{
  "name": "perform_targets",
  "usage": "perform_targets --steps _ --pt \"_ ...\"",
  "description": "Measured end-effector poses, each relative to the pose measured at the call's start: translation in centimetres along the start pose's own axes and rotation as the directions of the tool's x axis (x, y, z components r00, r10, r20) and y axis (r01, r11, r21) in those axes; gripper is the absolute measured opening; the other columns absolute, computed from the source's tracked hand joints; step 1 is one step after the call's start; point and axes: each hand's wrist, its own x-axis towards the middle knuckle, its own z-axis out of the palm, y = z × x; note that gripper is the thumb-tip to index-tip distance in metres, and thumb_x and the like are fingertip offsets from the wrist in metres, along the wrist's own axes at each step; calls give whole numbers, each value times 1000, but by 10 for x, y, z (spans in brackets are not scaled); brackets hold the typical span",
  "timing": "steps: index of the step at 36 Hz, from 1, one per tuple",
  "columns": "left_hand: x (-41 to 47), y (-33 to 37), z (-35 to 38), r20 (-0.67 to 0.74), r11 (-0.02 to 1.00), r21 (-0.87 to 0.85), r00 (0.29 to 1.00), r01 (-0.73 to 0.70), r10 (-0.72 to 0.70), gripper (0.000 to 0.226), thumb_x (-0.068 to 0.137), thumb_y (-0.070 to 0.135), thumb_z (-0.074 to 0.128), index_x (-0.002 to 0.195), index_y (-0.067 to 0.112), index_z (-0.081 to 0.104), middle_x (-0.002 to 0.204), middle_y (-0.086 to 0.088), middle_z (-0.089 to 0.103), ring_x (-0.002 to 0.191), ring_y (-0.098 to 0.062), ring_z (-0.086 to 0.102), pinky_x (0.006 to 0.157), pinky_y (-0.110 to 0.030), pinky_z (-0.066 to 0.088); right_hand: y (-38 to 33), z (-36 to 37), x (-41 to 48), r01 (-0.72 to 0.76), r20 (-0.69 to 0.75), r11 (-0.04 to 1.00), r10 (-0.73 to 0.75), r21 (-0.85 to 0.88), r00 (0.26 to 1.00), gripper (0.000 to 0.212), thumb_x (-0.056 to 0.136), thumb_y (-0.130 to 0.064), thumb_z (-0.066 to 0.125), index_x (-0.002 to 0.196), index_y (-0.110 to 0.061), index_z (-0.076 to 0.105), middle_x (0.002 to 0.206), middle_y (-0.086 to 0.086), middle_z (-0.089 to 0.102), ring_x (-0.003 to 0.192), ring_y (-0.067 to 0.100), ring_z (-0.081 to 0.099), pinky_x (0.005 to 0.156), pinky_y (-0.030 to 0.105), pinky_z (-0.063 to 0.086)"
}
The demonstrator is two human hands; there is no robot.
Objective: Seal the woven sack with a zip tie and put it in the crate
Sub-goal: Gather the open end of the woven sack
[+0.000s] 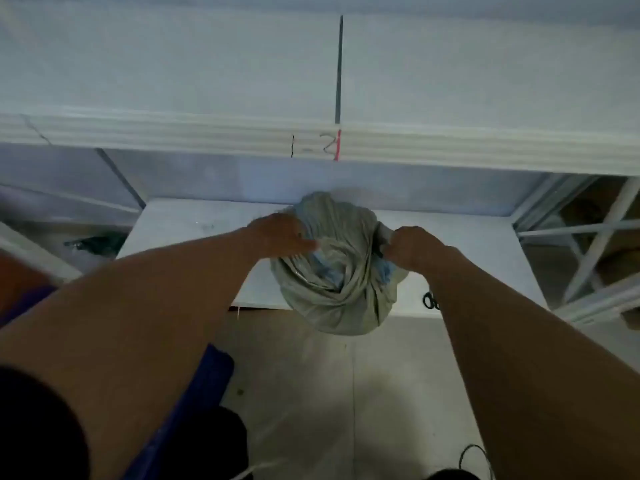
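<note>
Below both forearms, nearest me, it's just bare floor (pixel 346 393), so there's loads of open room on that side. A blue object (pixel 207 375) sits under the left forearm, and I honestly can't tell what it is. A thin dark cable (pixel 474 455) loops on the floor under the right one.

Moving out, the near edge of the white counter (pixel 180 230) runs across just short of the hands. Black scissors (pixel 431 301) lie on the counter right against the right forearm, close to that edge.

The woven sack (pixel 332 289) is between the hands. It sits on the counter with its near bulge hanging past the front edge. The gathered, twisted top points up at the camera, with the folds spiralling in towards the middle. From up here it looks a bit longer front to back than side to side.

The right hand (pixel 412 247) is curled tight round a bunch of fabric on the sack's right side. The left hand (pixel 280 233) is on the sack's upper left with its fingers reaching into the folds. It's too blurry to say whether it's gripping or just pressing.

There's bare counter outside each hand, left and right. Past the hands the sack nearly touches the back panel. A ribbed white ledge (pixel 207 136) juts out overhead, and a white metal rack (pixel 588 244) stands off beyond the right hand.
</note>
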Motion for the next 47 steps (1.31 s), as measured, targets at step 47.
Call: perform_targets --steps 47 --pt "-13 -41 212 -150 -235 -965 981 -118 121 36 98 37 56 121 14 69 120 -11 72 114 -31 65 103 -45 49 -36 213 -42 50 -50 -8 71 999 996 32 93 -37 68 118 -18 68 97 5 79 95 22 72 73 30 55"
